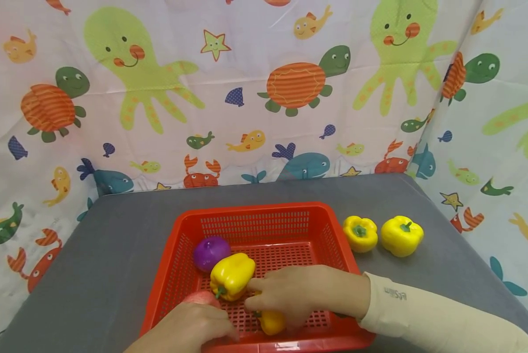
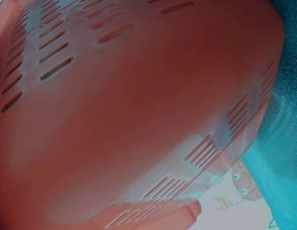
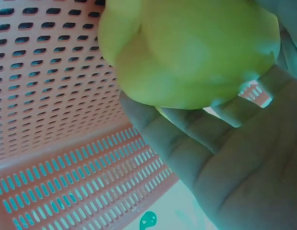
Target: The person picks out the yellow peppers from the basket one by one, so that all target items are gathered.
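My right hand (image 1: 286, 294) reaches into the red plastic basket (image 1: 255, 212) and grips a yellow bell pepper (image 1: 272, 322). In the right wrist view the fingers curl against the underside of that pepper (image 3: 196, 57). My left hand (image 1: 198, 326) is at the basket's front left, beside a pinkish-red round thing (image 1: 203, 297) that it partly covers. The left fingertips are hidden, and the left wrist view shows only the basket wall (image 2: 138, 110) up close. Another yellow bell pepper (image 1: 234, 274) lies left of my right hand, touching or nearly touching a purple onion (image 1: 212, 253).
Two yellow bell peppers, one (image 1: 360, 233) close to the basket's right side and one (image 1: 402, 236) further right, stand on the grey tabletop (image 1: 114, 255). A sea-animal printed curtain (image 1: 246, 113) encloses the back and sides.
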